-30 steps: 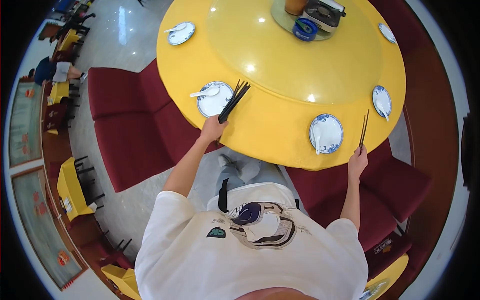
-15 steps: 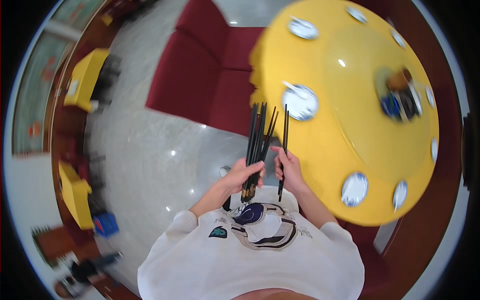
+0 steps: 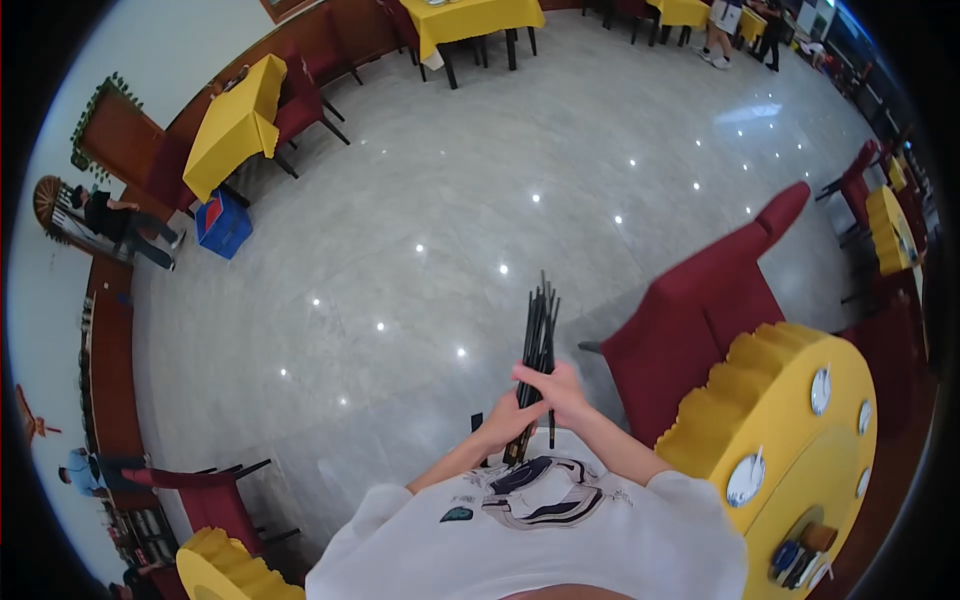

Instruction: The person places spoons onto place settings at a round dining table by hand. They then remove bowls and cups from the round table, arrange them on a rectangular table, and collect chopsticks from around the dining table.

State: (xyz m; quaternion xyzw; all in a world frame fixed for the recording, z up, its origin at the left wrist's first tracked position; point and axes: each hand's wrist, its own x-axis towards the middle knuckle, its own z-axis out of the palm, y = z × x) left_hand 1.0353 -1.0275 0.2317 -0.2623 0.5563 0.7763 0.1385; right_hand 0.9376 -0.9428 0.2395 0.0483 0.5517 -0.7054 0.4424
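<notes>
A bundle of black chopsticks [image 3: 537, 340] stands upright in front of my chest, tips up. My left hand [image 3: 508, 420] is wrapped round its lower part. Just above and to the right, my right hand [image 3: 560, 390] is closed against the bundle, with a chopstick hanging below its fingers. The two hands touch or nearly touch. To the lower right is the round table [image 3: 800, 440] with its yellow cloth, bearing blue-and-white plates, one of them the near plate [image 3: 745, 480] with a white spoon.
A dark red chair [image 3: 690, 310] stands between me and the round table's far side. Grey tiled floor [image 3: 430, 190] stretches ahead. A blue crate [image 3: 223, 225] sits by a yellow-covered table [image 3: 235, 125] at the left. A person in black [image 3: 125, 225] is at the far left; others are farther off.
The view has turned left, away from the round table, which now lies at the lower right. My right hand, earlier apart with a pair of chopsticks, has come against the bundle in my left.
</notes>
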